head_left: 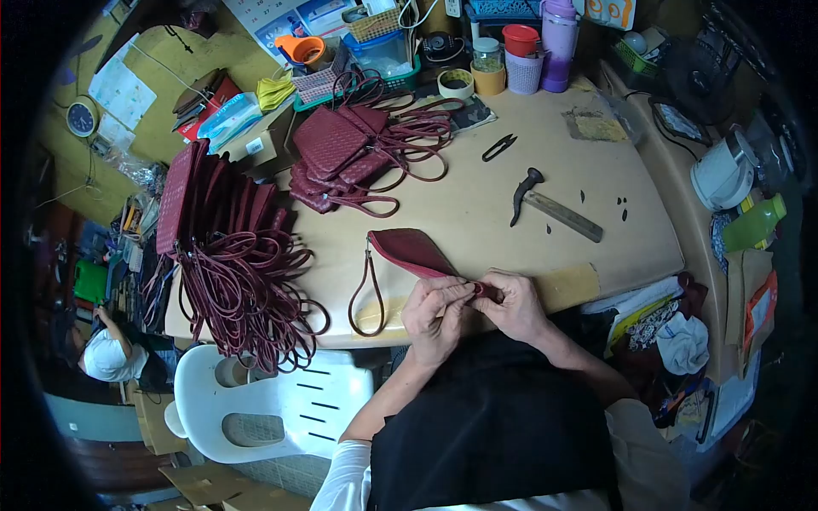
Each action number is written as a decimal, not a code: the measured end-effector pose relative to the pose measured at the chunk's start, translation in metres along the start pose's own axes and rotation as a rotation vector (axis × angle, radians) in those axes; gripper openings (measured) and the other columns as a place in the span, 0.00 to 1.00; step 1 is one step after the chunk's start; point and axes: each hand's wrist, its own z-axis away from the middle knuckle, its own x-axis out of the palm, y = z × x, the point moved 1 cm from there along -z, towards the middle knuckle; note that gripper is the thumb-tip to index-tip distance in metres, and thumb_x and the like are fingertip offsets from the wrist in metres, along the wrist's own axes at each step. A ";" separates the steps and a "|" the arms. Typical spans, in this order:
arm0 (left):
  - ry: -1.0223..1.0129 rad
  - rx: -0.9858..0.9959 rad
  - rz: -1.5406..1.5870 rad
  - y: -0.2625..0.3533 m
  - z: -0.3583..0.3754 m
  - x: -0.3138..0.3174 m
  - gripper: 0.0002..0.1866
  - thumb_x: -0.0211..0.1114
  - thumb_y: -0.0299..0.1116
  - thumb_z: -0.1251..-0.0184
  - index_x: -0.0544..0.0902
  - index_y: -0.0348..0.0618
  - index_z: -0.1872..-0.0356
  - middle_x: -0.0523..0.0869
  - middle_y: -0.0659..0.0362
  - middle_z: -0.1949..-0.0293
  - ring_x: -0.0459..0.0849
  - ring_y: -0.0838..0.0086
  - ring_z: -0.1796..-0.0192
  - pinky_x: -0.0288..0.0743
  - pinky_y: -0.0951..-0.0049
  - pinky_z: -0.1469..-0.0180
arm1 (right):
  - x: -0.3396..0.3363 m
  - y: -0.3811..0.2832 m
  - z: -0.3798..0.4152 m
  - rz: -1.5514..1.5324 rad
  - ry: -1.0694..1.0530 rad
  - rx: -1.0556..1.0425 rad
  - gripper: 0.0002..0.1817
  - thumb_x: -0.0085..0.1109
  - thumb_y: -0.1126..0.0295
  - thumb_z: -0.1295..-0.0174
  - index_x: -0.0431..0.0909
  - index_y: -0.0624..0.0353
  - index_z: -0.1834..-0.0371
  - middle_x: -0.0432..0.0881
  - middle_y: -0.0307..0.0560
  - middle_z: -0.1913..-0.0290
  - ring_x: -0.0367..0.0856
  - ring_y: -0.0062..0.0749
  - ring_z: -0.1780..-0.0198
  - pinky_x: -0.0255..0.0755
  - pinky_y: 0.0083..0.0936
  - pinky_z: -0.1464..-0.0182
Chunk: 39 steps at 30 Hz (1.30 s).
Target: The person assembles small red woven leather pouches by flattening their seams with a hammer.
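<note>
At the table's front edge, my left hand [437, 313] and my right hand [514, 305] are close together, both pinching the near end of a dark red pouch [415, 249]. The pouch lies on the table with its wrist loop [367, 294] hanging out to the left. My fingers are closed and cover the part they hold. A hammer [558, 204] with a wooden handle lies to the right, and small black snips [499, 147] are beyond it. Several more red pouches [336, 145] are piled at the back, with a tall stack [192, 196] at the left, its straps spilling over the edge.
The brown table [477, 200] also bears a tape roll [456, 83], jars and a purple bottle [558, 47] at the back. A white chair [281, 409] stands against the front left edge. Cloths [682, 342] lie at the right. Another person [115, 353] is far left.
</note>
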 end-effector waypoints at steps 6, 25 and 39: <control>0.074 -0.344 0.326 -0.008 0.003 -0.004 0.03 0.67 0.20 0.42 0.85 0.35 0.67 0.85 0.53 0.65 0.83 0.70 0.60 0.77 0.73 0.57 | 0.002 0.005 -0.002 0.062 0.002 -0.072 0.11 0.70 0.72 0.47 0.81 0.67 0.66 0.80 0.49 0.71 0.77 0.32 0.73 0.69 0.27 0.69; -0.070 -0.888 0.710 -0.030 -0.002 -0.009 0.09 0.60 0.33 0.29 0.79 0.36 0.60 0.83 0.56 0.54 0.81 0.83 0.64 0.78 0.80 0.59 | -0.048 0.023 -0.073 0.093 -0.670 -0.028 0.23 0.56 0.59 0.34 0.71 0.64 0.42 0.77 0.50 0.52 0.75 0.30 0.51 0.69 0.28 0.45; -0.054 -1.026 0.739 -0.054 -0.012 0.005 0.07 0.59 0.34 0.28 0.79 0.41 0.63 0.83 0.62 0.71 0.83 0.81 0.70 0.79 0.82 0.63 | -0.047 0.071 -0.191 0.798 -0.012 -0.398 0.17 0.50 0.78 0.38 0.71 0.68 0.46 0.74 0.69 0.47 0.74 0.63 0.46 0.71 0.42 0.44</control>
